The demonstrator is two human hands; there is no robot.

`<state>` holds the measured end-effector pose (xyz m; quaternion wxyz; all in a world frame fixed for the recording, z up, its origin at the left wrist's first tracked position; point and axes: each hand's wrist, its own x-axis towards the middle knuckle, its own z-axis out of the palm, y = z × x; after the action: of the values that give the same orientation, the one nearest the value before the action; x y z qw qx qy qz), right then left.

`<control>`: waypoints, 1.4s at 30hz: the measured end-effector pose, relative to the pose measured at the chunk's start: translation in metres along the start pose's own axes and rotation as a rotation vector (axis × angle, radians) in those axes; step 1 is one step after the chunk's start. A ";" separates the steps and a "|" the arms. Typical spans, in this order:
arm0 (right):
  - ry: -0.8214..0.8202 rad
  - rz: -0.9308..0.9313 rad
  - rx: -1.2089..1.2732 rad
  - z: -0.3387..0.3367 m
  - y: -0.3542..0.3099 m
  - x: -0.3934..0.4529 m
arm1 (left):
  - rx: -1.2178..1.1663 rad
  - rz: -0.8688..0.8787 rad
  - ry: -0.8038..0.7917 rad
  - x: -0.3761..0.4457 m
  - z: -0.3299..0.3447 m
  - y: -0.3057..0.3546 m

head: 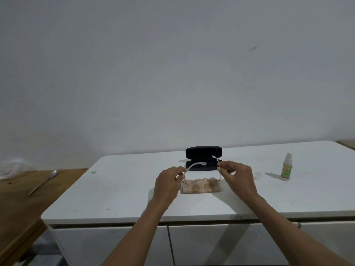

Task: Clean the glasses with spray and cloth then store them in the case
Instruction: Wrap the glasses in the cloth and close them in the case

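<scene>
I hold a pair of clear-framed glasses [196, 165] above the white table, temples spread and pointing away from me. My left hand [169, 184] pinches the left side of the frame and my right hand [235, 176] pinches the right side. Behind the glasses a black case [203, 153] stands open, its lid upright. A beige cloth [200, 186] lies flat on the table below and between my hands. The spray bottle [286, 166], white with a green label, stands upright at the right, with its small cap [257, 174] off and lying to its left.
The white table [124, 189] has drawers under its front edge. A lower wooden surface [17, 198] at the left carries a knife [41, 182] and a crumpled clear bag [11, 167]. A small pale object [93, 172] lies near the table's left edge.
</scene>
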<state>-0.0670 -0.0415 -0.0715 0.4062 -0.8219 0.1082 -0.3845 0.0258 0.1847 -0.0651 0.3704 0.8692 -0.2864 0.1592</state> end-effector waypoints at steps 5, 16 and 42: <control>-0.030 -0.023 0.012 0.002 -0.007 0.007 | 0.145 0.069 -0.168 0.006 0.003 0.001; -0.283 -0.103 -0.317 0.020 -0.023 0.007 | -0.415 -0.224 -0.196 0.014 0.004 -0.009; -0.585 -0.102 -0.440 -0.004 -0.016 0.008 | 0.065 0.070 -0.368 0.005 -0.015 -0.003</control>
<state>-0.0669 -0.0373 -0.0532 0.2140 -0.9690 0.0265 -0.1202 0.0311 0.1952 -0.0544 0.2779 0.8846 -0.3739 0.0195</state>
